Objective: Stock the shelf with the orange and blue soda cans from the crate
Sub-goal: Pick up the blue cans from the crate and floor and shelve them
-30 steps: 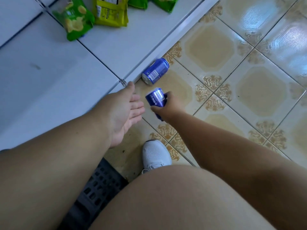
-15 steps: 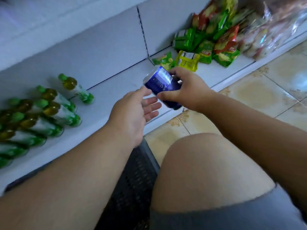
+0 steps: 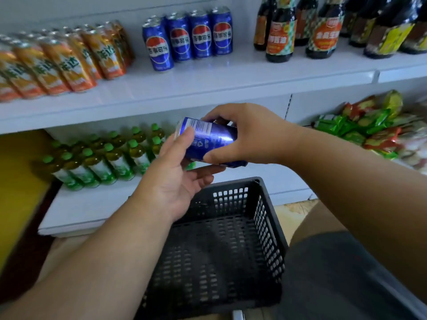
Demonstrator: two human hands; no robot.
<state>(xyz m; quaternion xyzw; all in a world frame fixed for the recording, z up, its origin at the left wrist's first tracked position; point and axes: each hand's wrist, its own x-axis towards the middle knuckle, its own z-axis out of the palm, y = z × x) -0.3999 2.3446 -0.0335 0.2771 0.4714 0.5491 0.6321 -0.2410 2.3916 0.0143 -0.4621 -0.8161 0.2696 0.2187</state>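
While the white shelf [image 3: 208, 82] carried orange cans [image 3: 69, 58] at the left and blue cans [image 3: 191, 35] upright beside them, the black crate [image 3: 265, 227] sat below on the floor, just in front of the lower shelf. Dark sauce bottles [image 3: 279, 35] stood at the right — green-capped bottles [image 3: 101, 160] and snack packets [image 3: 360, 128] lay on the lower shelf. Above the crate, the right hand [image 3: 249, 135] gripped a tilted blue can [image 3: 208, 142] — the left hand [image 3: 178, 179] cupped it from beneath, thumb pressed on its side.
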